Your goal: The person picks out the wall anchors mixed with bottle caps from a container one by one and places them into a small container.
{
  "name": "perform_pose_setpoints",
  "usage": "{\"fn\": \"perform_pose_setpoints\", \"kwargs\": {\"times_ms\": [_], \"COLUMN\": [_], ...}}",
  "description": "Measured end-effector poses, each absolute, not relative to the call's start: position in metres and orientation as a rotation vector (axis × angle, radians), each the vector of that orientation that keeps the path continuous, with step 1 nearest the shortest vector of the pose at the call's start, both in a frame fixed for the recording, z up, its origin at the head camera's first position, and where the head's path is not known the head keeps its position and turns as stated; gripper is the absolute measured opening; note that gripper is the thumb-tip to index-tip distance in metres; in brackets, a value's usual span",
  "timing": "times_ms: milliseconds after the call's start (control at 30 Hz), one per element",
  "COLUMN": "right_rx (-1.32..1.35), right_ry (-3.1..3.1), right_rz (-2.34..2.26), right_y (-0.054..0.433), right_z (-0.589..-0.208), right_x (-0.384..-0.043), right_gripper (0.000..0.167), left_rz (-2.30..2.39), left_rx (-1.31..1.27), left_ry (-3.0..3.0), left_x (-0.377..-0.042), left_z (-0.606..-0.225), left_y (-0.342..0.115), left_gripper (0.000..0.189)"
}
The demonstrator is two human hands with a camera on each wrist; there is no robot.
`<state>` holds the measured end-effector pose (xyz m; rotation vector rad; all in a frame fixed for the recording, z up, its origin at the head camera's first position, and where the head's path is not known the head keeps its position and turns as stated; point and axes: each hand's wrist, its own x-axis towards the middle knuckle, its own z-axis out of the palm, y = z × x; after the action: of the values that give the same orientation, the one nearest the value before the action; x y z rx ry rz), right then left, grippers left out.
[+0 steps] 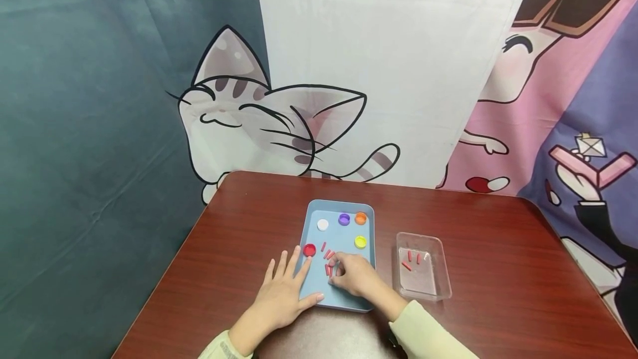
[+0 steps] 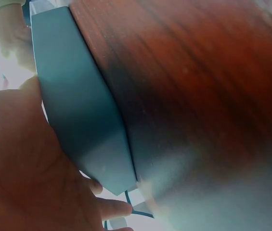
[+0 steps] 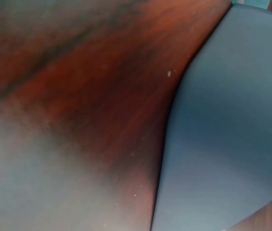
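While your left grip lay spread at the edge of the blue tray, your right grip curled by its red sticks, clamped or not I couldn't tell, apparently mid-pickup, the next move likely calling for a light pinch.

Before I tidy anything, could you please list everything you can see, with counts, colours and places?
Table: one, reddish brown, lower centre
Backdrop: apparently one, multicoloured with cartoon figures, behind the table
Tray: one, blue, on the table
Round caps: five; white, purple, orange, yellow, red; in the tray
Tray sticks: at least five, red, mid-tray
Clear box: one, colourless, right of the tray
Box sticks: three, red, inside the clear box
Sleeves: two, pale green, bottom edge
Left hand: one, bare, at the tray's left edge
Right hand: one, bare, at the tray sticks
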<state>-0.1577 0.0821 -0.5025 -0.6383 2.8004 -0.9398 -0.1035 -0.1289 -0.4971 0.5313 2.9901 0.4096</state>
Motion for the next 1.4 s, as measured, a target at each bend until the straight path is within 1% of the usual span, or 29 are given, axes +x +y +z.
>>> {"fn": "perform_pose_setpoints", "kwargs": {"times_ms": [400, 700, 1233, 1400], "right_rx": [-0.548, -0.545, -0.622, -0.636], "right_ry": [2.853, 2.866, 2.827, 2.831], "right_rz": [-0.885, -0.874, -1.059, -1.088], "right_y": [0.08, 0.079, 0.092, 0.098], "right_z": [-0.507, -0.508, -0.503, -0.5], "right_x": [-0.161, -0.163, -0.163, -0.163], "right_gripper": [0.03, 0.026, 0.019, 0.02], "left_rz": [0.402, 0.426, 0.422, 0.426], "left_rx": [0.537, 0.549, 0.541, 0.537], "left_ry": [2.995, 3.007, 3.0, 3.006], "left_x": [-0.106, -0.106, -0.103, -0.104], "left_z": [-0.497, -0.498, -0.503, -0.505], "left_y": [-0.128, -0.127, -0.129, -0.129], "left_gripper": [0.083, 0.083, 0.084, 0.083]}}
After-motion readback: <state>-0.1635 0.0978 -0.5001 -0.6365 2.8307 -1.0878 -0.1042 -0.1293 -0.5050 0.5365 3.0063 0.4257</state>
